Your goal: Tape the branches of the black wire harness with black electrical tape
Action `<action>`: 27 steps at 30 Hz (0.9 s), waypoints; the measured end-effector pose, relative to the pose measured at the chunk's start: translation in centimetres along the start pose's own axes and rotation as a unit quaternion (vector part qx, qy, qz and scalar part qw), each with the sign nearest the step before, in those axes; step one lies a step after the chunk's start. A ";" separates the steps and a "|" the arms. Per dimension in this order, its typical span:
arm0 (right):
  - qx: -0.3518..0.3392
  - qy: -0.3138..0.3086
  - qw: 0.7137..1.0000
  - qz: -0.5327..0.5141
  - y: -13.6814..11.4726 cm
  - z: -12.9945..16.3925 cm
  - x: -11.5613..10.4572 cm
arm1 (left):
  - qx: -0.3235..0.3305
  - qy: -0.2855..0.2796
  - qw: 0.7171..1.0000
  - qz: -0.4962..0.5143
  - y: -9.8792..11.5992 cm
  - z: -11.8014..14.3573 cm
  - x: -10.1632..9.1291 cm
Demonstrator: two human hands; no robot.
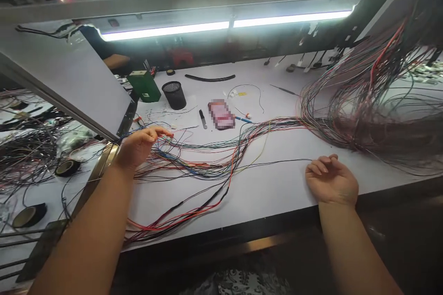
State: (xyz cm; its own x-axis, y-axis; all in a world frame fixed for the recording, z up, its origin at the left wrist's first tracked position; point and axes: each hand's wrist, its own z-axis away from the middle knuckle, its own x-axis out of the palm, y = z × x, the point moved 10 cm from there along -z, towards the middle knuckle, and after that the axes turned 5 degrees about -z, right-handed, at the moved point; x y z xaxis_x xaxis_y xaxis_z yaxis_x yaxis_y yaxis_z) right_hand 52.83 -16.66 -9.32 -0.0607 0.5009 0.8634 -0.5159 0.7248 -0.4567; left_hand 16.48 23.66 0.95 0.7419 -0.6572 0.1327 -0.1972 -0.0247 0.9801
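Observation:
A long wiring harness (194,166) of many thin coloured wires lies across the white tabletop. At its left end, my left hand (138,145) reaches over the wires, fingertips together near a small red-tipped piece; what they pinch, if anything, is too small to make out. My right hand (332,182) is palm up near the front edge, fingers curled. One thin black wire (273,162) leaves the bundle and runs to these curled fingers, which close on its end. Thicker red and black cables (204,207) branch off toward the lower left.
Behind the harness are a blurred-out phone-like thing (221,114), a black mesh cup (174,96), a green box (143,86), tweezers (202,119) and a black tube (210,78). A mass of loose wires (367,97) hangs at right. Tape rolls (67,167) lie left. Someone's arm (116,61) shows behind.

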 end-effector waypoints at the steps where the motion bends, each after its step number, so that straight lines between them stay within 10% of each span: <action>1: 0.000 0.002 1.000 0.002 0.0 -0.1 -0.1 | 0.007 -0.043 0.999 -0.013 0.2 0.0 1.0; 4: -0.003 0.006 1.000 0.011 0.0 -0.2 -0.4 | 0.019 -0.059 0.998 0.024 0.6 0.1 2.2; 11: -0.004 0.010 0.999 0.042 0.2 -0.2 -0.4 | 0.113 0.238 0.959 0.108 1.1 1.5 -4.3; 15: 0.004 0.014 0.998 0.061 0.5 -0.4 -0.5 | 0.005 0.315 0.947 0.063 -1.3 1.4 -5.7; 21: -0.024 0.014 0.989 0.147 0.1 0.0 0.0 | -0.145 0.286 0.937 -0.140 -2.8 0.7 -4.3; 24: -0.129 -0.005 0.891 0.434 -1.6 0.6 1.6 | -0.060 0.261 0.942 -0.203 -0.3 0.3 -3.3; 27: -0.206 -0.129 0.645 0.724 0.1 1.2 5.0 | 0.059 0.257 0.942 -0.209 2.7 1.1 -1.1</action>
State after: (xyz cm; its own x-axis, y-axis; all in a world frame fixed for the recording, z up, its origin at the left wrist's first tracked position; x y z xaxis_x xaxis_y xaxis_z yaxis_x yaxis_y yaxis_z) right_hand 51.42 -14.65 -4.78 -0.3918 0.7375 -0.5501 0.5093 -0.3241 -0.7972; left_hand 14.44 23.51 3.29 0.9770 -0.1206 -0.1761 0.1326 -0.3039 0.9434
